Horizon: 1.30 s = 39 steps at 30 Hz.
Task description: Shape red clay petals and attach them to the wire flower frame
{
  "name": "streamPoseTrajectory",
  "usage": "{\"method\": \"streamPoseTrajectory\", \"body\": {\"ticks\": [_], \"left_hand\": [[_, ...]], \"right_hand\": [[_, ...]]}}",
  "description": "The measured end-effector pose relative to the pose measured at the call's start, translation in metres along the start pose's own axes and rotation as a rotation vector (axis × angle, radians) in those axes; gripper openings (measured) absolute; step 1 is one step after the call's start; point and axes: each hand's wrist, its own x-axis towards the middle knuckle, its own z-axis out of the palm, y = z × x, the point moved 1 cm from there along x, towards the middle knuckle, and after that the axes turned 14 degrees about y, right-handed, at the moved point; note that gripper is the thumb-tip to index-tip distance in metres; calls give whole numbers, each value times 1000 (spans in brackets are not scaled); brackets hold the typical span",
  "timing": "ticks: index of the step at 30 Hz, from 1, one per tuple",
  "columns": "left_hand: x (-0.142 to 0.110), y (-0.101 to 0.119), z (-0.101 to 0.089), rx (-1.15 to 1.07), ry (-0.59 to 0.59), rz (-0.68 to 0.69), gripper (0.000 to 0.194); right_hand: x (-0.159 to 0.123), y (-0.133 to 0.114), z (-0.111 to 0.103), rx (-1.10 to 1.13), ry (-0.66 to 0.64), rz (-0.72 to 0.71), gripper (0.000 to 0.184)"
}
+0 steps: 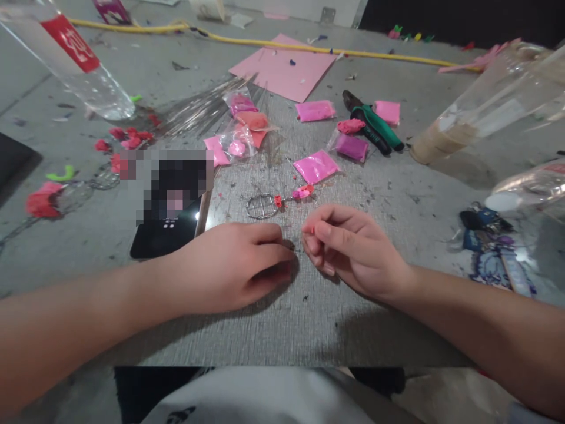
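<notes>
My right hand (353, 250) pinches a tiny red bit of modelling clay (313, 230) between thumb and forefinger, its other fingers curled. Beside it on the left, my left hand (242, 265) is low over the table with the fingers bent together; whatever lies between its fingertips, if anything, is hidden. Just beyond both hands lies a small wire racket shape (261, 206), touched by neither. Red clay (278, 201) sits at its neck, and pink and red clay (303, 192) covers its handle end.
Clay packets (316, 166) and green-handled pliers (375, 121) lie behind. A black phone (163, 238) is at left, near thin wires (203, 109) and a water bottle (95, 76). A plastic cup (463, 123) and another bottle (534, 188) are at right. A yellow cable (265, 42) crosses the back.
</notes>
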Motion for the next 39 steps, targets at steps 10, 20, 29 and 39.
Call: {"method": "streamPoseTrajectory", "body": {"ticks": [10, 20, 29, 39], "left_hand": [[-3, 4, 7, 15, -34, -26, 23], [11, -1, -8, -628, 133, -543, 10], [7, 1, 0, -1221, 164, -854, 7], [9, 0, -3, -1248, 143, -853, 9]], "right_hand": [[2, 1, 0, 58, -14, -16, 22], [0, 6, -6, 11, -41, -156, 30], [-14, -5, 3, -429, -305, -769, 15], [-16, -9, 2, -541, -303, -862, 20]]}}
